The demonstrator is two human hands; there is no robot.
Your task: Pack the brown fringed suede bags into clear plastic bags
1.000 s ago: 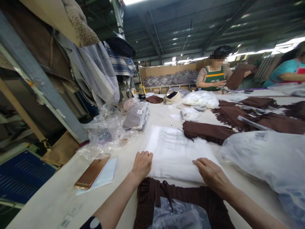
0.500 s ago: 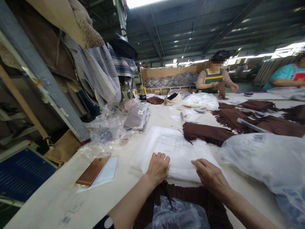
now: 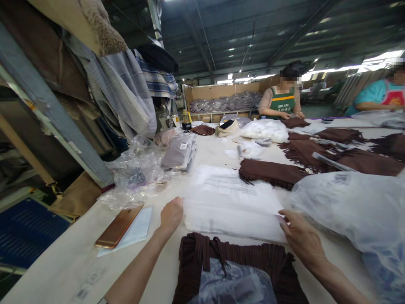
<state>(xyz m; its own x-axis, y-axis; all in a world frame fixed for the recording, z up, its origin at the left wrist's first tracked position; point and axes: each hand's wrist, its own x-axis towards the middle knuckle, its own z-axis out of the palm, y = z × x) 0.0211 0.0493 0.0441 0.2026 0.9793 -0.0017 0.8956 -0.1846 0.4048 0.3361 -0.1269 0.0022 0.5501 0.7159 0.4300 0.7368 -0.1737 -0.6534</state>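
- the white bundle [image 3: 234,207] is laid flat on the pale table [image 3: 72,257], directly between the two hands; rows of dark print are shown on its upper part.
- its left side is met by the left hand [image 3: 171,214], whose fingers are curled in; whether an edge is pinched there cannot be told.
- its right front corner is met by the right hand [image 3: 300,236], with thumb and fingers held a little apart; whether the edge is gripped between them cannot be told.
- by its look, the bundle is judged light, soft and thin-layered, with a slick, film-like surface; layers could be slid over one another, and the middle could be sagged if one side alone were lifted.
- a hold is best taken at both side edges near the front, with all layers caught between thumb and fingers; little fragility is suspected, though creasing is easily made.
- just in front of it, a brown fringed piece [image 3: 190,264] is placed, with a clear bag [image 3: 234,285] set on top.
- behind it, a folded brown piece [image 3: 272,172] is laid; to the right, a large filled bag [image 3: 344,202] is rested.
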